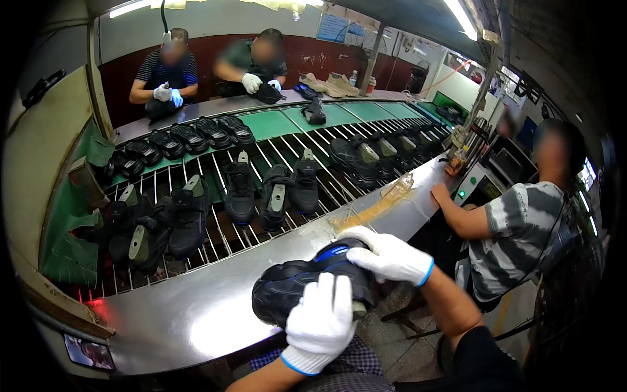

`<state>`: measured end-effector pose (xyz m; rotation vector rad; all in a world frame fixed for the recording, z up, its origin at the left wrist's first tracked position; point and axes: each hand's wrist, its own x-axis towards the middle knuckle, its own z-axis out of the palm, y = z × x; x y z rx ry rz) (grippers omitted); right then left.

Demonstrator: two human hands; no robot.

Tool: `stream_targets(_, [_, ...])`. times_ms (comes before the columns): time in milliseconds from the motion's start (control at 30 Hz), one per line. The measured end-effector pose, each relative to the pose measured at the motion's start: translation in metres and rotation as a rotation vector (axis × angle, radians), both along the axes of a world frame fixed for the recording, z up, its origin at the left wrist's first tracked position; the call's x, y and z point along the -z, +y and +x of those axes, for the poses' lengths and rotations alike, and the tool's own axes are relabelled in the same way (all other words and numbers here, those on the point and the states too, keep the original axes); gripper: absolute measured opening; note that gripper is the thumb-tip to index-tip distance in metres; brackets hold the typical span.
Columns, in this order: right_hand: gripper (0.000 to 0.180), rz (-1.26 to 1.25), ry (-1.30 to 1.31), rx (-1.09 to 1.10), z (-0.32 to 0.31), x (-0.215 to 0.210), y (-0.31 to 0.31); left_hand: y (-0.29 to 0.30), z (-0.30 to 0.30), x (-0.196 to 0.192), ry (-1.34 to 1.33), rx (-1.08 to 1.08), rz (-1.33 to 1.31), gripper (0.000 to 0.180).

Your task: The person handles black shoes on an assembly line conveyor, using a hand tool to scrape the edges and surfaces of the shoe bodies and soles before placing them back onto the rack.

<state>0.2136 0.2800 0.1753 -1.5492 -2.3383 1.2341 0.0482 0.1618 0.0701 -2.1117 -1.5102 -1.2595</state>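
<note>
A black shoe (282,287) with a blue patch on its sole lies tilted on its side at the metal table's near edge. A grey-green piece, like a shoe last (358,310), shows at its opening. My right hand (390,257), in a white knitted glove with a blue cuff edge, is closed over the shoe's sole edge, thumb toward me. Lower down, my left hand (320,323), gloved alike, grips the shoe's upper from the near side, its fingers pointing up and its thumb hidden. Part of the shoe is covered by both hands.
Beyond the metal table (176,313), black shoes (239,193) with lasts stand on a wire rack (222,235). More shoes line a green conveyor (271,125). Two gloved people work across it; another person (522,228) sits at right. A phone (89,351) lies lower left.
</note>
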Motion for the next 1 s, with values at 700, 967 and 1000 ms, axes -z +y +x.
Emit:
stream_targets(700, [0.049,0.614,-0.560,0.115,0.085,0.222,0.062,-0.165,-0.193,0.057,-0.997,-0.495,-0.189,0.069])
stream_targets(967, [0.025,-0.299,0.514,0.387,0.028,0.174,0.065,-0.167,-0.124,0.119,-0.396,-0.816,-0.525,0.063])
stream_targets(1000, [0.027,-0.400,0.615,0.372,-0.008,0.152,0.033,-0.166,-0.127,0.118,-0.205,-0.830,-0.273,0.071])
